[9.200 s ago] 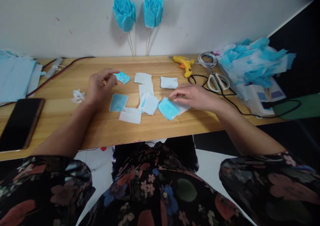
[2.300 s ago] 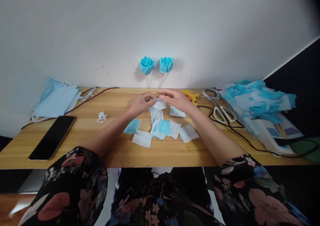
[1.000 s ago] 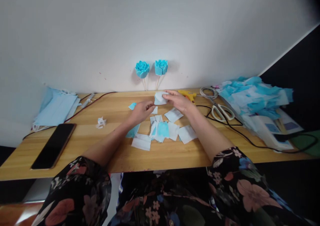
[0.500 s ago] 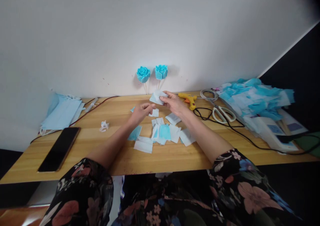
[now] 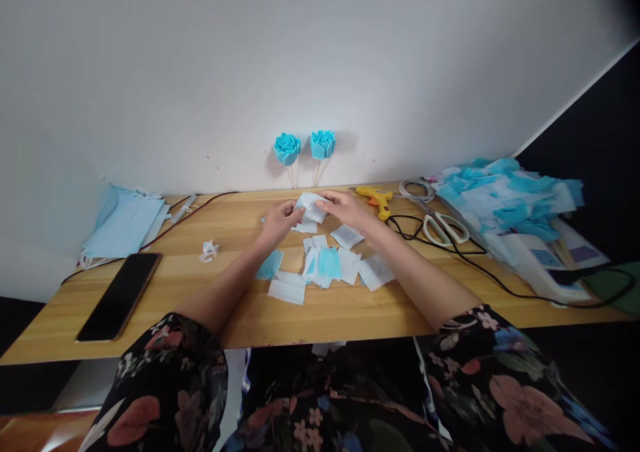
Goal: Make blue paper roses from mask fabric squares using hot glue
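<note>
Between my two hands is a pale square of mask fabric [image 5: 311, 207], held just above the table. My right hand [image 5: 344, 209] pinches its right side between thumb and fingers. At its left edge, the fingers of my left hand [image 5: 281, 220] are closed on the fabric. Below lie several loose fabric squares [image 5: 330, 264], some white and some light blue, partly overlapping. Behind my hands, two blue fabric flowers [image 5: 287, 149] on thin sticks lean by the wall.
A yellow glue gun [image 5: 375, 199], white-handled scissors [image 5: 445, 229] and a black cable lie right. Further right is a heap of blue and white scraps [image 5: 510, 195]. To the left are a phone [image 5: 120, 297], stacked face masks [image 5: 123, 222] and a crumpled white scrap [image 5: 209, 251].
My left hand has come up to the fabric square and taken its left edge. My right hand has lowered slightly with the square.
</note>
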Demonstrator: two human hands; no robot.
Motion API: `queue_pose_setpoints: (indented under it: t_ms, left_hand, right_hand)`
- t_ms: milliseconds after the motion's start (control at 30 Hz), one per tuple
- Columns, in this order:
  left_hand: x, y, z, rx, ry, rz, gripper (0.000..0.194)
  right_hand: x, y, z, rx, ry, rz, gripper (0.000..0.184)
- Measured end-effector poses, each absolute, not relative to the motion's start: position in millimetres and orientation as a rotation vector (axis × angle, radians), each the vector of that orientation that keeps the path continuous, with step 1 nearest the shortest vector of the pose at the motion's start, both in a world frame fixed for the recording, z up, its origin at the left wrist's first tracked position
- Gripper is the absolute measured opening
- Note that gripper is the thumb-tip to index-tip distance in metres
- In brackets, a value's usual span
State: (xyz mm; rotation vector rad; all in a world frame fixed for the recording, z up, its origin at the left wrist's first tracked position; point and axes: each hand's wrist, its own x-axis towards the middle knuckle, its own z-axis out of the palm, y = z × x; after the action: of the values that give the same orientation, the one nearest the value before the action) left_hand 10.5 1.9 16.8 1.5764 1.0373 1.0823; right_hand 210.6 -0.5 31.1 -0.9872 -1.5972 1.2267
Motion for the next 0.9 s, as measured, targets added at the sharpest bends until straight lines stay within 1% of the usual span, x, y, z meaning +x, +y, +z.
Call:
queue_pose_setpoints:
  t_ms: [100, 167, 300, 500, 600, 733, 900]
  left_hand:
    - [11.0, -0.3, 16.9, 1.662, 1.02, 1.027, 0.034]
    - [11.3, -2.5, 18.3, 1.695, 1.01, 0.994, 0.034]
    - [10.5, -2.6, 19.4, 1.702, 1.018, 1.013, 0.039]
    - [7.5, 3.3, 16.8, 1.511, 1.054, 1.218, 0.038]
    - [7.8, -0.5, 19.2, 1.512, 1.021, 1.28, 0.043]
    - [10.2, -7.1, 21.9, 1.56, 0.978, 1.223, 0.048]
    - [12.5, -7.4, 19.0, 1.573, 0.983, 1.18, 0.046]
  right_hand:
    - [214.6, -7.2, 24.0, -1.094, -1.66, 0.992, 0.031]
    - [214.6, -11.7, 18.1, -1.148, -1.622, 0.907, 0.031]
    - [212.5, -16.7, 9.1, -1.123, -1.528, 0.929, 0.032]
    - [214.4, -13.9, 3.6, -1.149, -1.409, 0.906, 0.036]
    - [214.1, -13.8, 3.6, -1.151, -1.373, 0.914, 0.036]
    - [212.2, -15.3, 4.7, -1.133, -1.362, 0.898, 0.035]
    - [211.9, -16.3, 5.0, -1.14, -1.367, 0.889, 0.035]
